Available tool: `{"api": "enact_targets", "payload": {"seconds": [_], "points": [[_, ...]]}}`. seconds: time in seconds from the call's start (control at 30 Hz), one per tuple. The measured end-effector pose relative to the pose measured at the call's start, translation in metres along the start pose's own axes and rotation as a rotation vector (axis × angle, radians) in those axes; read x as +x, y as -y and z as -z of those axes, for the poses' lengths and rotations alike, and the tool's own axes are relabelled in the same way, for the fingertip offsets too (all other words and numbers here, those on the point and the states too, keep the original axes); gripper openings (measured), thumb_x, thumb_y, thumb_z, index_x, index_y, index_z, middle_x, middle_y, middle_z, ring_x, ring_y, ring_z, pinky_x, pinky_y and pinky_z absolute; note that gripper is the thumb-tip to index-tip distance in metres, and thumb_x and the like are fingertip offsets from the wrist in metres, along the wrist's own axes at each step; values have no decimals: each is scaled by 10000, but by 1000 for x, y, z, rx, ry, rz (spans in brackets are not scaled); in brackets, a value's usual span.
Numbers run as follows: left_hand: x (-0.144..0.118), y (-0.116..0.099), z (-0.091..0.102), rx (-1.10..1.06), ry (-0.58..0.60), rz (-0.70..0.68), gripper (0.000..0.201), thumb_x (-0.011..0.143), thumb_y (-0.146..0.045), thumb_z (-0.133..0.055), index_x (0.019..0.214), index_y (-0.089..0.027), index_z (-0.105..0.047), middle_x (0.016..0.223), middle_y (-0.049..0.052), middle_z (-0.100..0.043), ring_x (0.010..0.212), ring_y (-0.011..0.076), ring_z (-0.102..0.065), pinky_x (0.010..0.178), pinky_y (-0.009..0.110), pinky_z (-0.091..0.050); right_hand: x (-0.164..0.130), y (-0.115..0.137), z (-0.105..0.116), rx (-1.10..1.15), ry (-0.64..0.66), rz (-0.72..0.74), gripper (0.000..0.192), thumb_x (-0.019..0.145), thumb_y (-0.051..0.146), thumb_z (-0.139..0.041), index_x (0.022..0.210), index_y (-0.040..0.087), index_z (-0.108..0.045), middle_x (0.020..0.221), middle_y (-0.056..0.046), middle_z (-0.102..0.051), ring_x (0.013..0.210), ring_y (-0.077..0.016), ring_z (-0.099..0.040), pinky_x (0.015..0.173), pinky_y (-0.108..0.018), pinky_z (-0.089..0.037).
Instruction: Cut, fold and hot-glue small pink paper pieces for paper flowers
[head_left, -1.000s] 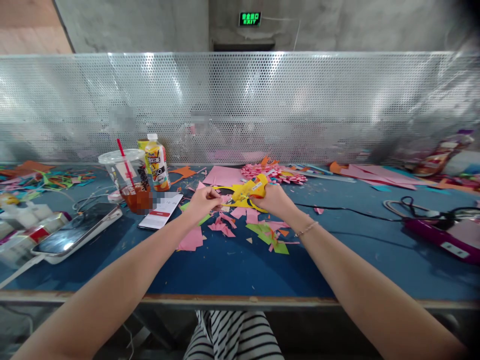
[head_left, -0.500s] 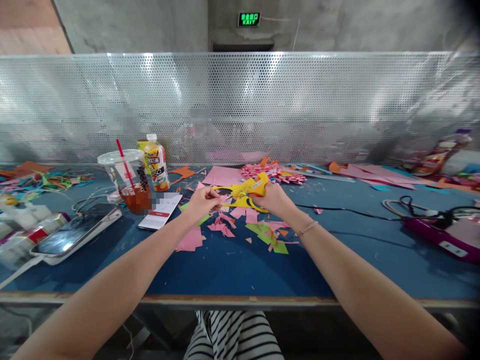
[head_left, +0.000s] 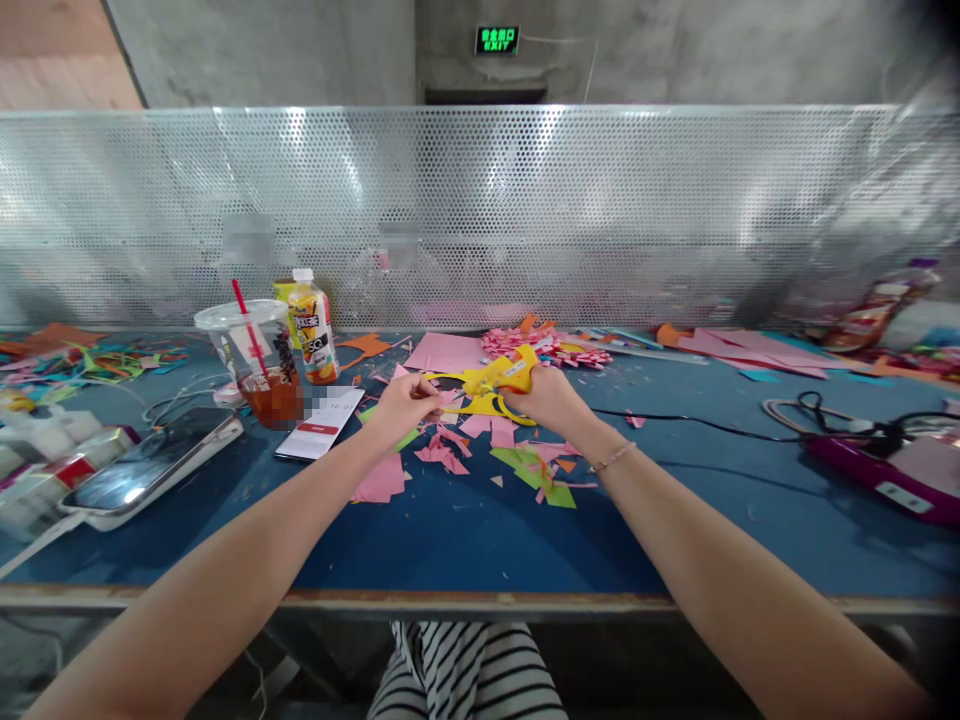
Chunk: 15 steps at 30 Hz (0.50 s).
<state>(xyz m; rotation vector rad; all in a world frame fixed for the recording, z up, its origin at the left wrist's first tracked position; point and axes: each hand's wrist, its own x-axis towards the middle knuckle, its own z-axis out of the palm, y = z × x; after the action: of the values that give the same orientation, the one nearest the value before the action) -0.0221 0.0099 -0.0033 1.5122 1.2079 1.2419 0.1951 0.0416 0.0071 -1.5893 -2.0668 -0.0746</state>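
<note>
Yellow scissors (head_left: 501, 385) sit gripped in my right hand (head_left: 546, 400), centre frame; my left hand (head_left: 403, 402) pinches a pink paper scrap (head_left: 448, 398) at the blades. Paper is light, limp, tears easily: hold near the cut. Since the earlier frame, the handles have risen slightly.

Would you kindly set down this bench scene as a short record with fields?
Right hand: closed on yellow scissors
Left hand: fingers pinch a paper piece at the scissors' blades
Under the hands: pink and green paper scraps
Surface: blue table
Left side: plastic cup with red straw, juice bottle, phone
Right side: purple tool with black cable
</note>
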Motion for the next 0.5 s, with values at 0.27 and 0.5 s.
{"api": "enact_targets", "payload": {"seconds": [0.27,0.5], "points": [[-1,-1,0,-22,5,1,117,673,-95,-583,622,-137,-486,545,2,-589,524,100,-594,569,244,-501,-2,0,1,-16,10,-9,227,680,358,-531,671,133,-551,599,-54,-552,541,-137,-492,481,-235,-322],[0,1,-1,-42,19,-1,99,667,-115,-601,639,-135,-508,542,0,-588,522,99,-589,549,233,-494,-1,5,3,19,9,-54,197,689,331,-525,702,135,-548,639,-61,-573,566,-142,-504,493,-227,-338]]}}
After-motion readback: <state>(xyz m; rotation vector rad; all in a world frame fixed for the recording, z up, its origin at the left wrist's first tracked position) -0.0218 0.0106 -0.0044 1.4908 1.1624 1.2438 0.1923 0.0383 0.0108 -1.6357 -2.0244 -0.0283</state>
